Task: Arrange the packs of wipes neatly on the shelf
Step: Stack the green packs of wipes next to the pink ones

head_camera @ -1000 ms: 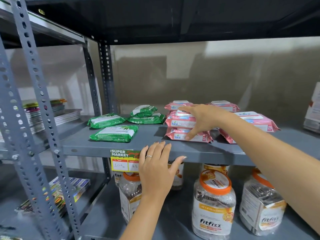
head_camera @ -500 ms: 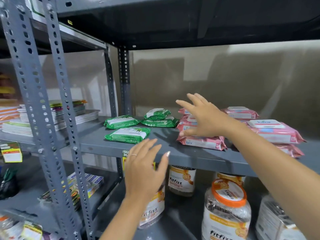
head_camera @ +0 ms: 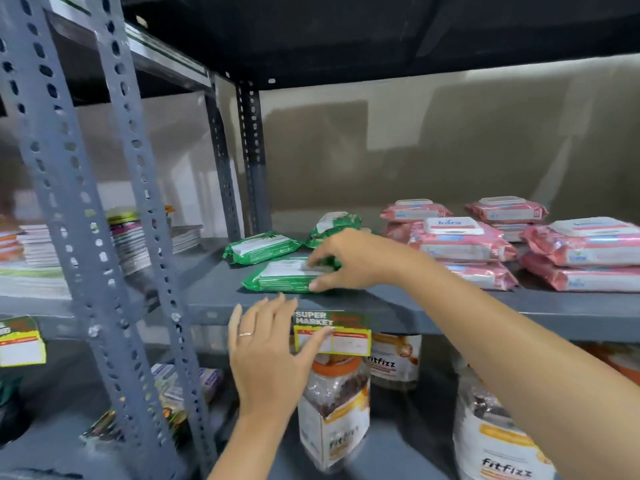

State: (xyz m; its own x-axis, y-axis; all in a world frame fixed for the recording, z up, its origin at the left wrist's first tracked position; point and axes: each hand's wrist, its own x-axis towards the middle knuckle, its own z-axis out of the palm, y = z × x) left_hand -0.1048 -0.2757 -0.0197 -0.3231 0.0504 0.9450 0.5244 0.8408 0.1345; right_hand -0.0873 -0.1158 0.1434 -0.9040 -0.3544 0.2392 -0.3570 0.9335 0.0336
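On the grey shelf lie green packs of wipes at the left and pink packs at the right. My right hand pinches the right end of the front green pack, thumb under and fingers on top. A second green pack lies behind it, and two more stacked green packs sit further back. Pink packs are piled in several loose stacks. My left hand hovers spread in front of the shelf edge, holding nothing.
A yellow price tag hangs on the shelf edge. Jars labelled fitfizz stand on the lower shelf. Perforated grey uprights rise at the left, with stacked books on the neighbouring shelf.
My right hand left the pink stack, swung left and closed on the front green pack. My left hand stayed below the shelf edge. The view shifted left.
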